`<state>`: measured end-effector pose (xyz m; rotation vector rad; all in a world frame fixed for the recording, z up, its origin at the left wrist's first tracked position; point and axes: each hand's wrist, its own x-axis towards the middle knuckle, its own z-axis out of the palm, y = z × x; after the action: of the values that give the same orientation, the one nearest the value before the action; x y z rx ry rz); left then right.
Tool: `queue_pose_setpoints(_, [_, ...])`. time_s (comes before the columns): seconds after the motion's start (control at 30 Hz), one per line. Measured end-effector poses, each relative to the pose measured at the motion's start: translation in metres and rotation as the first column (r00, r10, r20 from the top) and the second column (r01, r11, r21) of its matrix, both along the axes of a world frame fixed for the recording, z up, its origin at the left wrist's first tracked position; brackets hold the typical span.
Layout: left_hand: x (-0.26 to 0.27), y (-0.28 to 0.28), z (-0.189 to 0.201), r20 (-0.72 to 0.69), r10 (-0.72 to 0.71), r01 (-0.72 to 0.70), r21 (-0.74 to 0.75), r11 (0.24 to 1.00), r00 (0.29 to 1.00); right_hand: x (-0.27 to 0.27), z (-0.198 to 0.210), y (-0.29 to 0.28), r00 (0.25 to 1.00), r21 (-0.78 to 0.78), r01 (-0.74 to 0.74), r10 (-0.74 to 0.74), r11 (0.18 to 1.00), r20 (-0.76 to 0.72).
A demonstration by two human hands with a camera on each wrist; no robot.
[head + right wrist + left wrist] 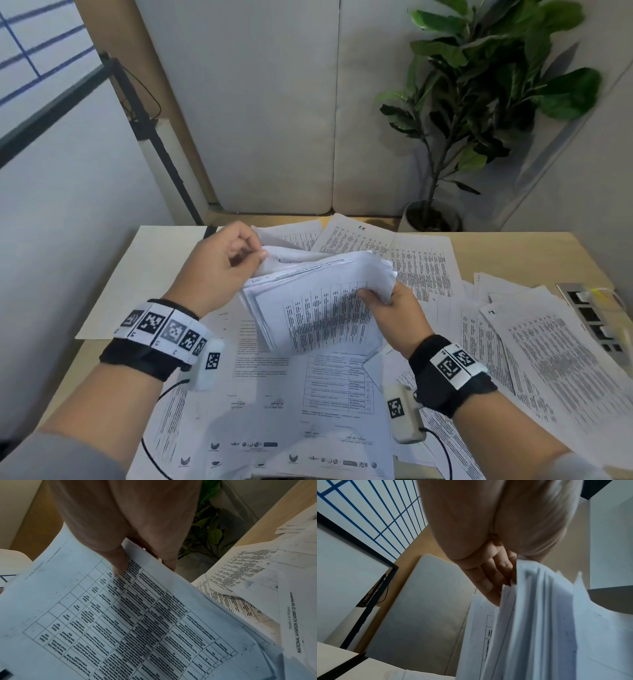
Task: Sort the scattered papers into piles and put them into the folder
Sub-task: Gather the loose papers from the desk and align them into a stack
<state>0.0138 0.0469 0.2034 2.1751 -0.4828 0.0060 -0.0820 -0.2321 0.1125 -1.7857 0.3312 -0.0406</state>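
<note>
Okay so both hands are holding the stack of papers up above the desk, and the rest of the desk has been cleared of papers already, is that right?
Not quite. Both the left hand and the right hand do hold the stack of papers above the desk, but the desk is not cleared: the head view shows loose sheets still scattered across it, under and around the stack.

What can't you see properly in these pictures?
- Small print on the held stack of papers: blurred in the head view.
- Left hand fingertips: tucked behind the sheets in the left wrist view.
- Right hand fingers: under the stack.
- Loose papers: cut off by the right edge.
</note>
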Motion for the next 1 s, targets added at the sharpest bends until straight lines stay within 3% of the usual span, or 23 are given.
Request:
queue_pose_setpoints(0.13, [-0.001, 0.001, -0.003, -0.044, 0.034, -0.036, -0.054, 0.998, 0.998, 0.002, 0.000, 0.001, 1.000, 0.022, 0.002, -0.002, 1.000, -0.006])
queue_pose_setpoints(0.33, [-0.013, 0.005, -0.037, -0.223, 0.047, -0.144, -0.441, 0.886, 0.974, 0.005, -0.006, -0.006, 0.999, 0.104, 0.036, -0.035, 0.994, -0.009])
queue_pose_setpoints(0.4, [-0.018, 0.005, -0.054, -0.273, 0.033, -0.150, -0.421, 0.895, 0.961, 0.005, -0.007, -0.010, 0.999, 0.128, 0.051, -0.050, 0.990, -0.012])
queue_pose_setpoints(0.53, [-0.032, 0.002, -0.081, -0.285, -0.134, 0.076, -0.206, 0.976, 0.949, 0.008, -0.010, -0.017, 0.998, 0.130, 0.063, -0.060, 0.990, -0.030])
queue_pose_setpoints(0.63, [-0.023, -0.002, -0.095, -0.333, -0.111, 0.071, -0.130, 0.989, 0.936, 0.009, -0.010, -0.020, 0.999, 0.117, 0.025, -0.021, 0.993, -0.036])
queue_pose_setpoints(0.77, [0.000, -0.011, -0.101, -0.376, -0.128, 0.042, -0.228, 0.973, 0.918, 0.010, -0.009, -0.021, 1.000, 0.146, 0.007, -0.003, 0.989, -0.028])
queue_pose_setpoints(1.0, [-0.004, -0.024, -0.106, -0.263, -0.045, -0.058, -0.372, 0.926, 0.964, 0.008, -0.007, -0.020, 0.999, 0.162, 0.012, -0.017, 0.987, 0.027])
